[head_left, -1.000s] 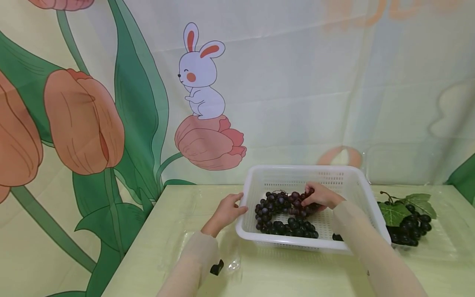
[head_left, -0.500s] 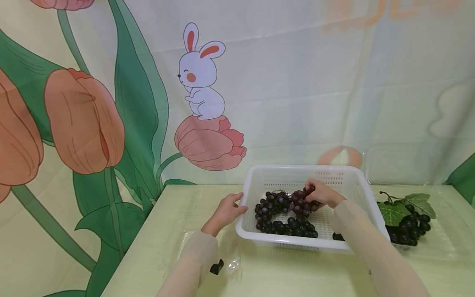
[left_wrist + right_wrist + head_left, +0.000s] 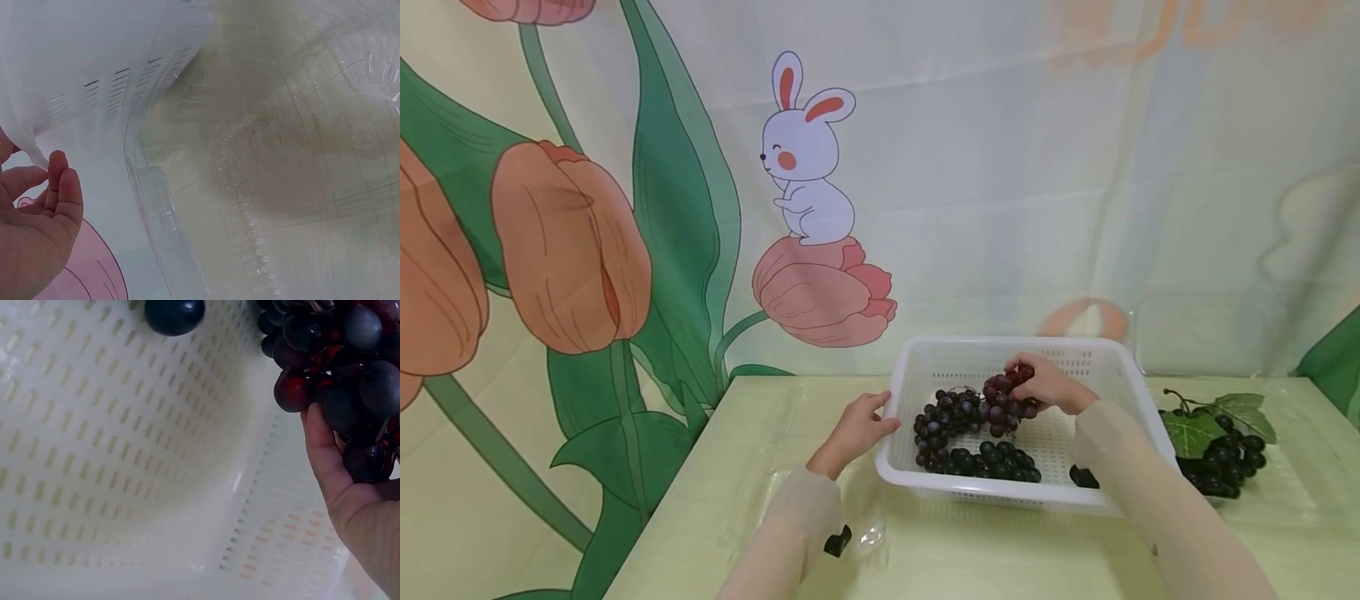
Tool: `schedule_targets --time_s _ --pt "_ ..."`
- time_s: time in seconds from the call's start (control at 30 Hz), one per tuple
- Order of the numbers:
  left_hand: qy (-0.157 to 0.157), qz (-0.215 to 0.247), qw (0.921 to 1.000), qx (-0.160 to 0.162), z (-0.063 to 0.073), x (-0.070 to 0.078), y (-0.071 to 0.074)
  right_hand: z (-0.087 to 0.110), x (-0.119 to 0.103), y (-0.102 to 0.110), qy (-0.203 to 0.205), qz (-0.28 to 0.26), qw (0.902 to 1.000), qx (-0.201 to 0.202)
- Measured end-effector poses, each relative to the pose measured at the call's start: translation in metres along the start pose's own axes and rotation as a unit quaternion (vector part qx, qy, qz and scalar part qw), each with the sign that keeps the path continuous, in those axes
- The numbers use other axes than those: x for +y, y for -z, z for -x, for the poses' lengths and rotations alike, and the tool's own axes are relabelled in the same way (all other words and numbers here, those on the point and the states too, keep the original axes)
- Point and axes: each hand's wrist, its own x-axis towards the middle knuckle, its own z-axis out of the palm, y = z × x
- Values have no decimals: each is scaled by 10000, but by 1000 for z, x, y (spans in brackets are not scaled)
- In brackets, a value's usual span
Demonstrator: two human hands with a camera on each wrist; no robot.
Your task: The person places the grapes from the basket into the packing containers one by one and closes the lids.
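My right hand point(image 3: 1047, 385) holds a bunch of dark red grapes point(image 3: 1002, 406) inside the white plastic basket point(image 3: 1000, 492). The right wrist view shows a finger and the thumb against the underside of these grapes point(image 3: 340, 394). Further left in the basket lies a bunch of purple-black grapes point(image 3: 943, 421), and by the front wall a bunch of green-black grapes point(image 3: 996, 461). With my left hand point(image 3: 855, 431) I grip the basket's left rim; its curled fingers show at the rim point(image 3: 28, 147) in the left wrist view.
Right of the basket, a bunch of black grapes point(image 3: 1232, 458) with green leaves point(image 3: 1195, 433) lies on clear plastic. Another clear plastic piece point(image 3: 871, 536) lies under my left forearm. A printed cloth point(image 3: 970, 208) hangs behind the table point(image 3: 692, 533).
My right hand has raised the dark red bunch slightly and shifted it left within the basket. The left hand stays at the rim.
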Motion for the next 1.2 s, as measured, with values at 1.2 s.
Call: schedule_targets --time_s 1.2 --pt "-98 47 9999 5 1 -1 -1 30 -51 50 626 82 9979 167"
